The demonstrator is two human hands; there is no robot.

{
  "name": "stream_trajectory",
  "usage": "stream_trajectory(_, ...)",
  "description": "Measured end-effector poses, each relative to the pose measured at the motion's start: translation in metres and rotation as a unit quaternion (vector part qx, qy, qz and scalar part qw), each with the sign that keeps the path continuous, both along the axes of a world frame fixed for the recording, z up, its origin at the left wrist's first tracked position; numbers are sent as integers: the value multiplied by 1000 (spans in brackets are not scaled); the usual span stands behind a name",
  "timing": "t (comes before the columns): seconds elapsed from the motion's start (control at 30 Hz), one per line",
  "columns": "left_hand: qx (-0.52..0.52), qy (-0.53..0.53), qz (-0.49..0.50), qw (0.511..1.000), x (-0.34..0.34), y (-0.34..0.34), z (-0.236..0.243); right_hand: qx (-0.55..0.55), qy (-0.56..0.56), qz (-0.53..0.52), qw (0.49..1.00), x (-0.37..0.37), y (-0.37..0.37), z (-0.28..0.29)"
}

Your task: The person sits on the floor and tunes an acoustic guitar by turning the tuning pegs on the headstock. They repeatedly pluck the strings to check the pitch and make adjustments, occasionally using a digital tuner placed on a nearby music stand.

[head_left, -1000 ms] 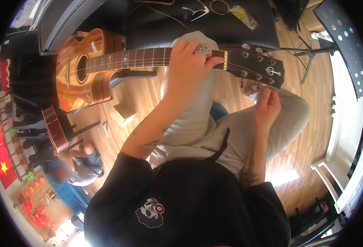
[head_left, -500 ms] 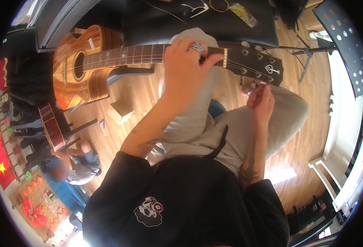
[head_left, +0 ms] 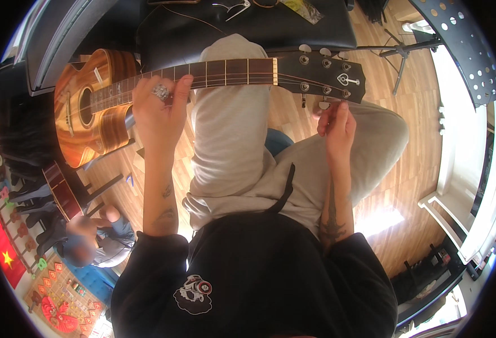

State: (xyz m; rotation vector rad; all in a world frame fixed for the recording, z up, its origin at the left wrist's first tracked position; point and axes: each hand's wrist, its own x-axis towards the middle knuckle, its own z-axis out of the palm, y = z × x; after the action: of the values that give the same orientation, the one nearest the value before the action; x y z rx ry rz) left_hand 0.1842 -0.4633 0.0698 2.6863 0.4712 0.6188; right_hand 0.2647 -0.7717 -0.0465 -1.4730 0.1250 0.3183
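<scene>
Left hand [head_left: 161,105]: over guitar neck [head_left: 237,72], fingers bent, thumb spread apart, grip unclear; right hand [head_left: 338,125]: fingers drawn together beside tuning peg [head_left: 324,105], cannot tell if pinching it

The guitar [head_left: 106,134] is golden brown with darker streaks; fretboard [head_left: 220,74] dark brown, nut [head_left: 275,72] off-white, headstock [head_left: 335,70] black with a pale inlay [head_left: 343,80]. The bench [head_left: 282,37] is black, bearing a silver clamp [head_left: 238,9] and, nearer its right edge, a yellow packet [head_left: 302,10]. Trousers [head_left: 231,132] pale grey; shirt [head_left: 276,276] black.
</scene>
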Motion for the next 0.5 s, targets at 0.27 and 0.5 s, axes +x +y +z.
stream_trajectory(0.27, -3, -55, -51, 997, 13, -15, -25, 2, -2, -2, 1000, 0, 1, -3)
stream_trajectory(0.5, -16, -2, -31, 999, 3, -19, -16, -5, -6, 2, 1000, -1, 2, 0)
